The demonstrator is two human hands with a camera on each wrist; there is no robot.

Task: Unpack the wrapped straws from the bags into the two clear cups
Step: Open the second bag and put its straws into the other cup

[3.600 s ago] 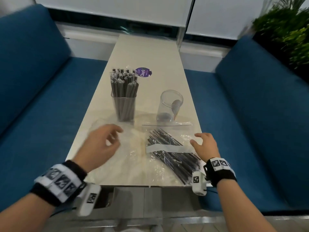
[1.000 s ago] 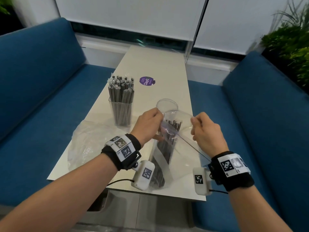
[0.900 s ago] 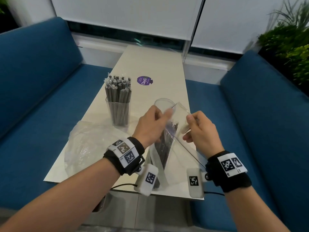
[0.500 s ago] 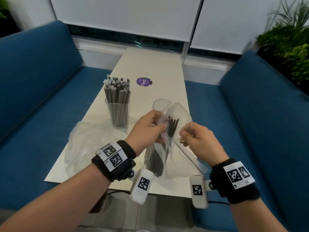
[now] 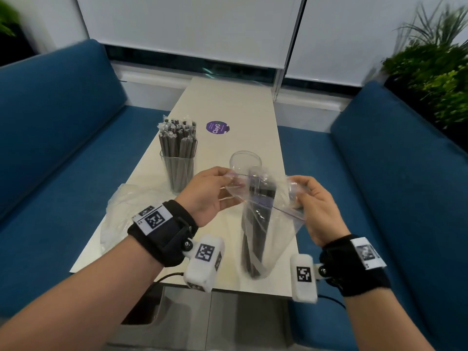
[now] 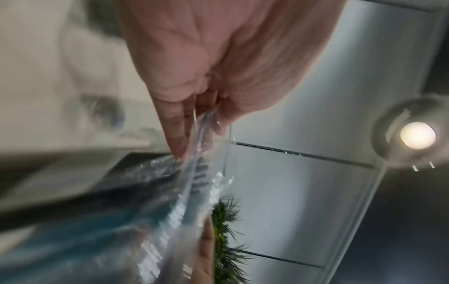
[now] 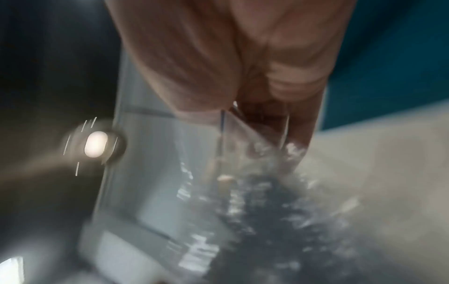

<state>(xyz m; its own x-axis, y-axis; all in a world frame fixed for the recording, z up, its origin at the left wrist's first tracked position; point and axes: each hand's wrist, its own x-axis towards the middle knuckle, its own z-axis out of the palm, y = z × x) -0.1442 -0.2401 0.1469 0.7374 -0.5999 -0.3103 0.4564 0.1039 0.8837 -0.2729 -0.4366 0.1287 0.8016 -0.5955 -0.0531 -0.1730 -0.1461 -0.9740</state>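
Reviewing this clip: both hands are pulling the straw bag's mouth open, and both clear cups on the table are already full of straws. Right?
Not quite. In the head view only the left cup is full; the right cup is empty. Left hand and right hand do pinch the bag.

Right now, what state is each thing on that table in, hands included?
Straw bag: upright, mouth pulled open, dark straws inside.
Left hand: pinches the bag's left edge.
Right hand: pinches the bag's right edge.
Left cup: upright, full of wrapped straws.
Right cup: upright, looks empty.
Empty bag: crumpled, flat on the table.
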